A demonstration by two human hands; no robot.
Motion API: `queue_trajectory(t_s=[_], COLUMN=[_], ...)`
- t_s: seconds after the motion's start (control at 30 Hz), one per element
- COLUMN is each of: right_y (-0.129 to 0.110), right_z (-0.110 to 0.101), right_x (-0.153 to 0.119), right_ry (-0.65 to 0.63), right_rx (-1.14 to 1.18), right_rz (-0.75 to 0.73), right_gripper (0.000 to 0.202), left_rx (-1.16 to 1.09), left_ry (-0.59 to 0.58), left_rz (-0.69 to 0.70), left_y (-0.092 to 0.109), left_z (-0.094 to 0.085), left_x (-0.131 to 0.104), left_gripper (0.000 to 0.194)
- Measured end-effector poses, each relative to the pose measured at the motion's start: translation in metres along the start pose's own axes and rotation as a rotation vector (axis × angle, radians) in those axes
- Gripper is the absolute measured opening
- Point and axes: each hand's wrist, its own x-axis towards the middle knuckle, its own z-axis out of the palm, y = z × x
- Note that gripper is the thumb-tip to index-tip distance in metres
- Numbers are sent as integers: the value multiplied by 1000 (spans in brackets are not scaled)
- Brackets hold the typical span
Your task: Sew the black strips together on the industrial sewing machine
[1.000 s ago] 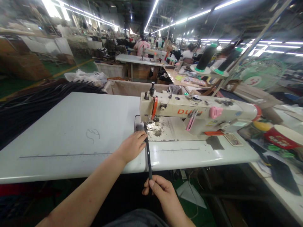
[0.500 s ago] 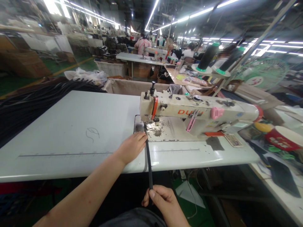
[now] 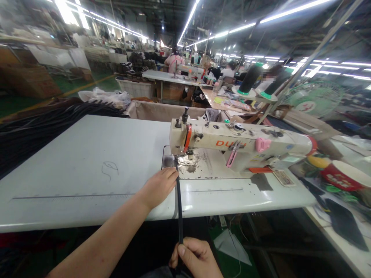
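A narrow black strap (image 3: 179,208) runs from under the presser foot of a cream sewing machine (image 3: 232,144) toward me over the table's front edge. My left hand (image 3: 158,187) lies on the white table (image 3: 87,170), fingertips pressing the strap just in front of the needle. My right hand (image 3: 195,256) is below the table edge, pinching the strap's near end and holding it taut.
A big heap of black straps (image 3: 37,127) lies at the table's left. Thread cones (image 3: 251,77) stand behind the machine. A red-and-white paper cup (image 3: 342,175) and clutter sit to the right. Other people work at machines far behind.
My right hand has slid down and toward me along the strap, lengthening the taut stretch. My left hand stays by the needle. The view shifted slightly.
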Motion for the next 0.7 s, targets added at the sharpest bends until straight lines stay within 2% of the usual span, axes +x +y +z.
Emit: queue_trajectory(t_s=[0.23, 0.33, 0.53, 0.63, 0.7], right_y=[7, 10, 16, 12, 10], right_z=[-3, -6, -6, -2, 0], right_x=[3, 3, 9, 13, 15], right_ry=[-30, -37, 81, 143, 143], right_rx=[-50, -89, -158, -150, -95], right_rz=[-41, -75, -213, -198, -134], right_gripper=[53, 47, 36, 37, 39], left_rx=[-28, 8, 48, 57, 57], left_ry=[11, -1, -5, 8, 16], left_rz=[-45, -37, 35, 41, 36], left_y=[-1, 0, 3, 3, 3], left_z=[4, 2, -5, -4, -2], left_x=[2, 2, 3, 2, 1], left_gripper=[37, 33, 22, 22, 23])
